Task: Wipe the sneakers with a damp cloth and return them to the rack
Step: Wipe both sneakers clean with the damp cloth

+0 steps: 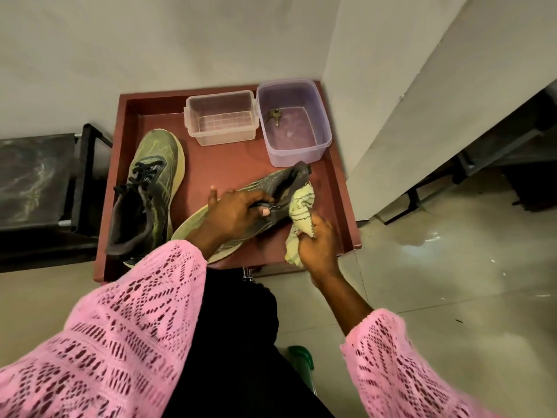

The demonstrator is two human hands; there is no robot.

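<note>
Two grey-green sneakers lie on a red-brown tray-like table top (229, 173). One sneaker (144, 194) rests upright on the left, toe pointing away. My left hand (238, 211) grips the second sneaker (271, 185), which lies on its side in the middle with its pale sole turned toward me. A crumpled pale yellow cloth (301, 215) is held in my right hand (316, 245) and pressed against the sneaker's heel end.
At the back of the tray stand a clear plastic box (221, 119) and a lilac plastic tub (294, 122) with keys inside. A black rack (45, 188) stands to the left. White walls close in behind and right; glossy tiled floor lies right.
</note>
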